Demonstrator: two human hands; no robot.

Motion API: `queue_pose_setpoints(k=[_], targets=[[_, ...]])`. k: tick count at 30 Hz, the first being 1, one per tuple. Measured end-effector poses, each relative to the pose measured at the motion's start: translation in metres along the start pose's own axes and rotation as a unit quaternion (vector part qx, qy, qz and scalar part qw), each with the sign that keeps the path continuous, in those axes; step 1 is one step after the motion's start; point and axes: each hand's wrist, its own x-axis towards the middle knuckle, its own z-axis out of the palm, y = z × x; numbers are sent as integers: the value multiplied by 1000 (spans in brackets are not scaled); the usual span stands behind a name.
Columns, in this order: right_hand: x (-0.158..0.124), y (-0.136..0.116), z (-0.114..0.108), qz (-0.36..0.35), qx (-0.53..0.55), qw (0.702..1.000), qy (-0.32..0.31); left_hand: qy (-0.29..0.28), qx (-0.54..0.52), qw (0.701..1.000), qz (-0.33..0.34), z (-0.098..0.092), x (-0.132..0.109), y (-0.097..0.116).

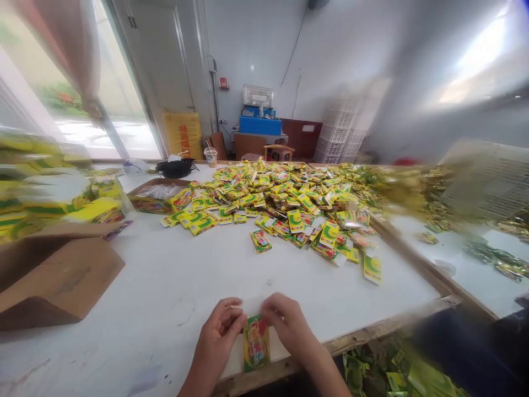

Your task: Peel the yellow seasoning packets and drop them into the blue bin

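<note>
Both hands work at the near edge of the white table (pixel 173 298); left hand (pixel 217 333) and right hand (pixel 289 325) meet over one small packet (pixel 256 344), yellow-green with red print, lying flat between them; fingers of both hands are curled together and pinched on the packet's top end, where a pale flap or strip (pixel 252 305) shows just beyond the fingertips; whether it is being folded or opened, cannot tell.

Judged step: handling a single packet at its upper end, one of many; the next move seems to call for a steady two-sided pinch and a square alignment of that flap, since the packet is small and light and lies right at the table's edge.

Containers: ahead of the fingers and to the left, a shallow cardboard box (pixel 152 196) holds a clear plastic liner, with a few packets at its rim; nearer, left of the left hand, a brown carton (pixel 53 275) lies with flap open, contents not visible; well ahead of the fingertips, a loose heap of packets (pixel 281 201) spreads over the table, uncontained; right of the right hand, a white crate (pixel 491 179), blurred, contents unclear.
</note>
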Motion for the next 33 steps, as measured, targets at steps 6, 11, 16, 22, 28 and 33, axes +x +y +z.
queue_pose_setpoints(k=[6, 11, 16, 22, 28, 33], targets=[[4, 6, 3, 62, 127, 990, 10, -55, -17, 998, -20, -2, 3, 0], [7, -4, 3, 109, 120, 986, 49, 1, 51, 998, -21, 5, 6, -7], [12, -3, 1, 129, 113, 984, 49, 0, 66, 998, -20, 13, 15, -6], [9, -2, -4, 124, 118, 985, 30, -74, 116, 988, 71, 8, 13, 10], [3, -1, -8, 114, 117, 987, 8, -110, 145, 974, 138, 2, 6, 14], [-6, -3, -7, 89, 70, 994, 2, -87, 115, 984, 106, 2, 3, 3]])
